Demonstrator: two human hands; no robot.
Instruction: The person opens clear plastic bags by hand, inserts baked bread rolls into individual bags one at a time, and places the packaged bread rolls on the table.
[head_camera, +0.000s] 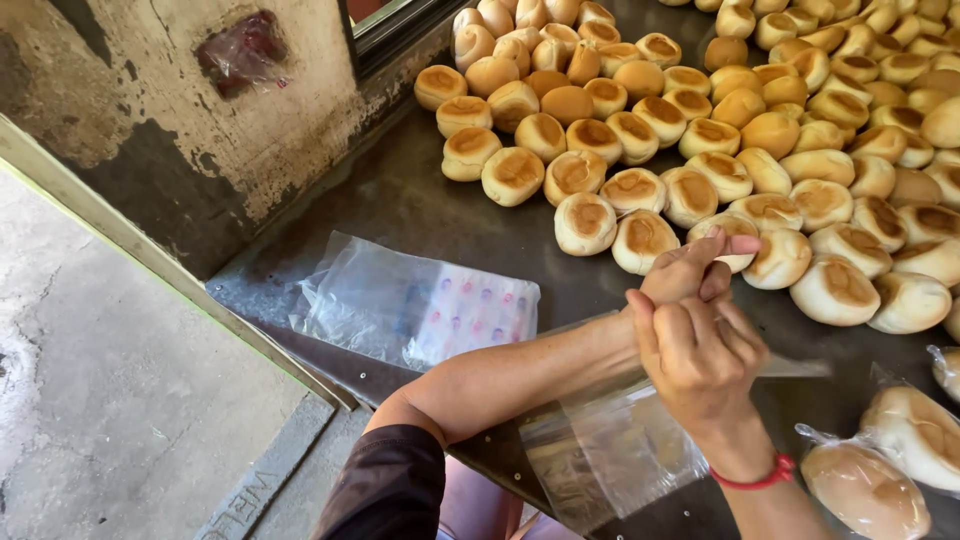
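Spread across the dark metal table (420, 205) lies a large heap of round golden-brown bread buns (700, 130), reaching toward its far right corner. Nearer the left edge sits a flat stack of clear plastic bags with small pink dots (440, 310). A single clear plastic bag (610, 455) hangs over the table's near edge, its long axis running from its gathered mouth at the hands down toward the person. By my reading, the step in hand is opening this bag; what follows calls for parting its two layers. Both hands pinch that mouth: right hand (705, 365) curled round the film, left hand (690, 275) just above, fingertips narrow. Bagged buns (890, 460) rest at right.
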